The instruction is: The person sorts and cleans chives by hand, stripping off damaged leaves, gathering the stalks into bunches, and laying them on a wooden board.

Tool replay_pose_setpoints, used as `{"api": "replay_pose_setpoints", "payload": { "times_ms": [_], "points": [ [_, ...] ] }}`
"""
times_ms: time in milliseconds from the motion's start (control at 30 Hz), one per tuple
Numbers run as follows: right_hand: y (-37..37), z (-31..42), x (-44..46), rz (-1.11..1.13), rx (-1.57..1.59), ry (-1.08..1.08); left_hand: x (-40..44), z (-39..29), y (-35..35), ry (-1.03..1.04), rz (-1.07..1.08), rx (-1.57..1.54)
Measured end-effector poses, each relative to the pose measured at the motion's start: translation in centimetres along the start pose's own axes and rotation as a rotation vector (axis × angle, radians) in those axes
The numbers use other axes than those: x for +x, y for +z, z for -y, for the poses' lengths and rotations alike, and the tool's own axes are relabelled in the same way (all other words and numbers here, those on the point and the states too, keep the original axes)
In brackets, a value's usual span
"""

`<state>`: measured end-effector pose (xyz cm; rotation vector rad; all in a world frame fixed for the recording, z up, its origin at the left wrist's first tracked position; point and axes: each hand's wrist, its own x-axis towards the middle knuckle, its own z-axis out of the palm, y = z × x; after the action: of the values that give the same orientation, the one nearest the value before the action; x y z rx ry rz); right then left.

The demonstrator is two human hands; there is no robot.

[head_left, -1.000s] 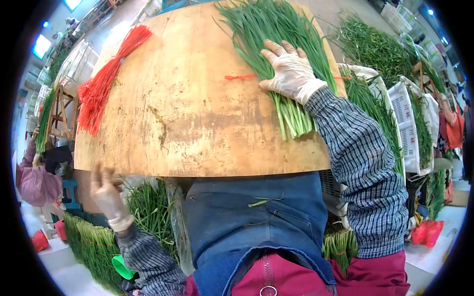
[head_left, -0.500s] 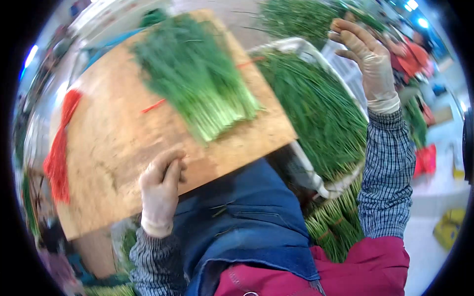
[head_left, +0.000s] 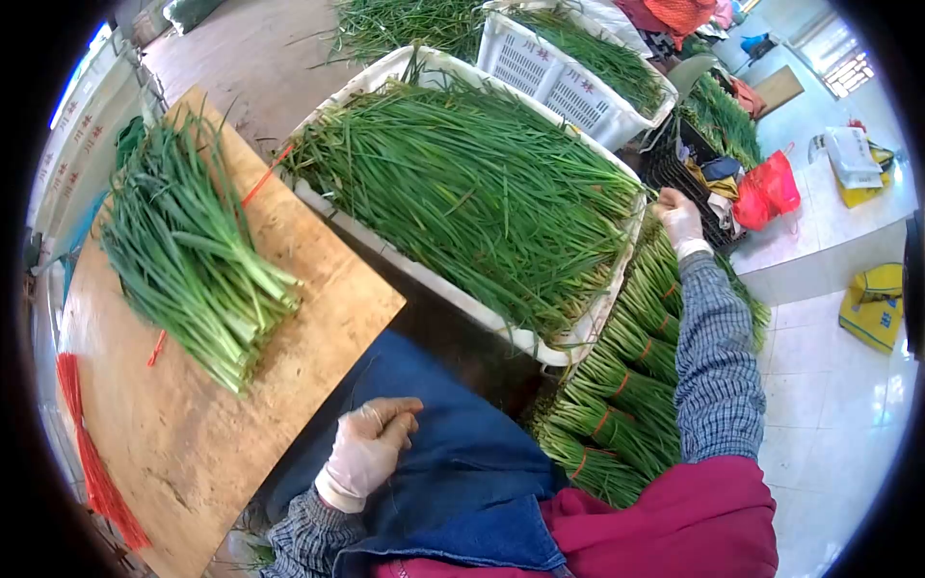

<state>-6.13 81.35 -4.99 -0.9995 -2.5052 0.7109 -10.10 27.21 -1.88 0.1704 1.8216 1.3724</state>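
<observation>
My left hand (head_left: 364, 455), in a pale thin glove, hovers over the blue apron (head_left: 453, 414) near the board's edge, fingers curled and thumb close to the index finger; nothing shows in it. My right hand (head_left: 680, 217), gloved too, is stretched out to the right end of a white crate (head_left: 631, 252) full of loose green chives (head_left: 472, 207). Its fingers are bent inward, and whatever they may hold is hidden. On the wooden board (head_left: 318, 332) lies a loose bunch of chives (head_left: 198, 260), across a red tie (head_left: 260, 183).
Red ties (head_left: 92, 462) hang along the board's left edge. Tied chive bundles (head_left: 617, 385) stand in rows beneath my right arm. Beyond are a second white crate (head_left: 549, 77), a dark basket (head_left: 689, 173), a red bag (head_left: 768, 191) and a yellow bag (head_left: 872, 308).
My view has swung right, so the board and bunch appear farther left. My right hand has come down from the air to the crate's end. My left hand is now over the apron.
</observation>
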Motion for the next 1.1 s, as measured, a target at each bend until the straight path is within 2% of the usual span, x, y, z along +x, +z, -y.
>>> {"api": "replay_pose_setpoints", "payload": {
  "times_ms": [100,233,400,533,667,800,833,933,967,1000,1033,1100],
  "points": [
    [2.0,1.4,0.4,0.082,-0.329,-0.023,0.9,0.3,0.8,-0.059,0.039,-0.019],
    [5.1,-0.5,4.2,0.221,-0.604,-0.108,2.6,-0.5,0.5,-0.172,0.036,-0.095],
    [6.7,-0.1,8.4,0.481,-0.834,0.055,4.3,-1.3,0.9,-0.315,-0.012,-0.241],
    [8.4,-0.5,8.8,0.49,-0.882,0.066,5.1,-1.6,1.4,-0.344,-0.052,-0.251],
    [8.8,-1.1,9.1,0.404,-0.874,-0.008,5.7,-1.8,1.5,-0.372,-0.048,-0.25],
    [7.7,0.0,9.6,0.383,-0.615,0.131,5.7,-1.7,1.6,-0.362,-0.059,-0.244],
    [6.6,1.1,10.0,0.406,-0.62,0.093,5.7,-1.7,1.6,-0.362,-0.058,-0.252],
    [6.4,-2.9,15.4,0.541,-0.632,0.023,5.8,-1.8,1.5,-0.354,-0.053,-0.264],
    [5.3,-2.7,16.2,0.55,-0.593,-0.013,5.8,-1.8,1.6,-0.356,-0.052,-0.263],
    [4.0,0.8,15.5,0.502,-0.65,-0.013,5.8,-1.8,1.6,-0.355,-0.052,-0.262],
    [3.1,3.5,14.8,0.511,-0.544,-0.034,5.8,-1.8,1.6,-0.354,-0.055,-0.261],
    [3.2,2.9,15.6,0.537,-0.61,0.059,5.8,-1.6,1.6,-0.356,-0.055,-0.262]
  ]
}}
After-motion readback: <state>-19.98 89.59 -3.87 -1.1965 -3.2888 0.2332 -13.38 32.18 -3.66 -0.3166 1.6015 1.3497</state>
